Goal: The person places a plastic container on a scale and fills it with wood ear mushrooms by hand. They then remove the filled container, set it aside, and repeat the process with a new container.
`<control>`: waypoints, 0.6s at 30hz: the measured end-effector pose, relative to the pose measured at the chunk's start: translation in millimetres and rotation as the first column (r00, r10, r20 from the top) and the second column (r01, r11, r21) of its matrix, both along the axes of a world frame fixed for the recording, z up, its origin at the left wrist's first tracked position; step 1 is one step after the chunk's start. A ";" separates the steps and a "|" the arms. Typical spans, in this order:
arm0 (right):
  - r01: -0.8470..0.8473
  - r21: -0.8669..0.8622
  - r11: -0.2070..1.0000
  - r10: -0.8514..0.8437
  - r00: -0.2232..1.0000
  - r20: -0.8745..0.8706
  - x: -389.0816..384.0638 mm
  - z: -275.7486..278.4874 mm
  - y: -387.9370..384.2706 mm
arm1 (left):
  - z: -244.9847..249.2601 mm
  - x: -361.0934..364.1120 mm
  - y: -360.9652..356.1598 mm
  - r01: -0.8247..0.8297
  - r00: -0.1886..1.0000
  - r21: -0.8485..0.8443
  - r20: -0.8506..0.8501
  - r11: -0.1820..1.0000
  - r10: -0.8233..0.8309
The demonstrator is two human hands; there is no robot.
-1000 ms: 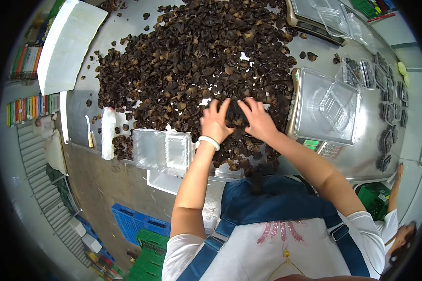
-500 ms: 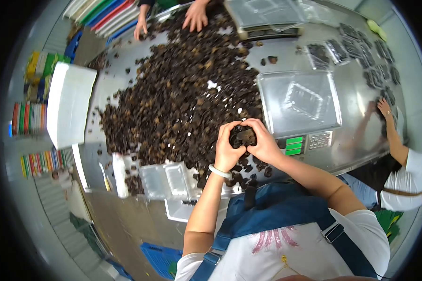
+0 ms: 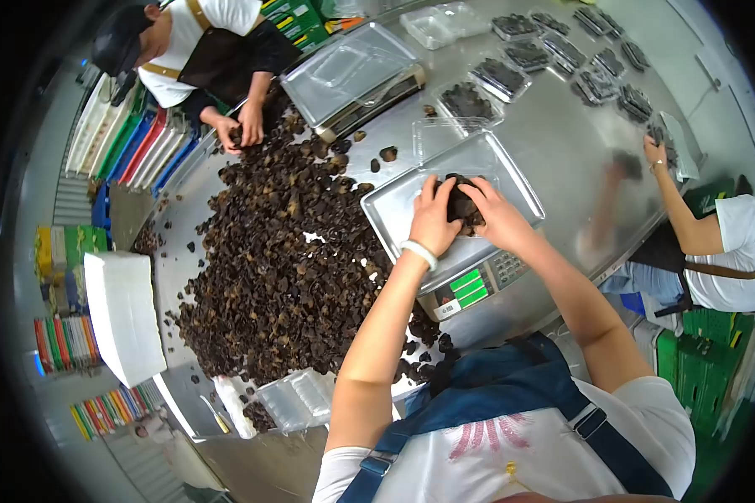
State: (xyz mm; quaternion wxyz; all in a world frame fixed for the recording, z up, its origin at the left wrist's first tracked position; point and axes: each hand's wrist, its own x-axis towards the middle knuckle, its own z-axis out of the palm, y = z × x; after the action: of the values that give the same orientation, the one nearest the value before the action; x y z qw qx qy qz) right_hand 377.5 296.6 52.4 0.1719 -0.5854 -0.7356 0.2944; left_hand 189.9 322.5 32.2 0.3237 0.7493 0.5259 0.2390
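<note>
The steel table [image 3: 562,151] carries a broad heap of dried fungus [image 3: 285,251] over its left half, reaching up to the far edge where another person's hands [image 3: 242,130] dig into it. To the right of the heap lies bare steel as far as the right edge, where a second person's hand [image 3: 654,152] rests. My scale's tray [image 3: 398,210] sits near the table's near edge, its long side running from the heap toward that bare stretch, with its left rim just beside the heap. Above the tray's middle I cup a clump of dried fungus [image 3: 460,201], my left hand [image 3: 432,222] and right hand [image 3: 502,220] closed on it from either side, fingers curled over its top. The clump is a rounded wad between my palms; I cannot tell any long axis.
</note>
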 end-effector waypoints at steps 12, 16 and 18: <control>0.375 -0.148 0.915 -0.401 0.886 -0.234 3.9 -25.2 -29.2 | -9.2 -13.6 -44.9 -0.263 0.962 0.108 -0.041 0.959 0.268; 0.255 -0.189 0.948 -0.301 0.914 -0.271 7.4 -42.4 -29.6 | -4.8 -52.3 -79.1 -0.360 0.933 0.076 0.062 0.930 0.356; 0.247 -0.099 0.964 -0.262 0.943 -0.204 10.7 -35.8 -34.7 | -20.1 -86.4 -91.1 -0.418 0.904 0.138 0.155 0.898 0.398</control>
State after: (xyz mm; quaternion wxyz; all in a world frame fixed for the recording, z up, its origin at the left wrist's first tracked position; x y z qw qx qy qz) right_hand 388.2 261.9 16.7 0.2659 -0.6460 -0.6198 0.3575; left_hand 103.5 231.4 12.0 0.2338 0.6307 0.6285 0.3905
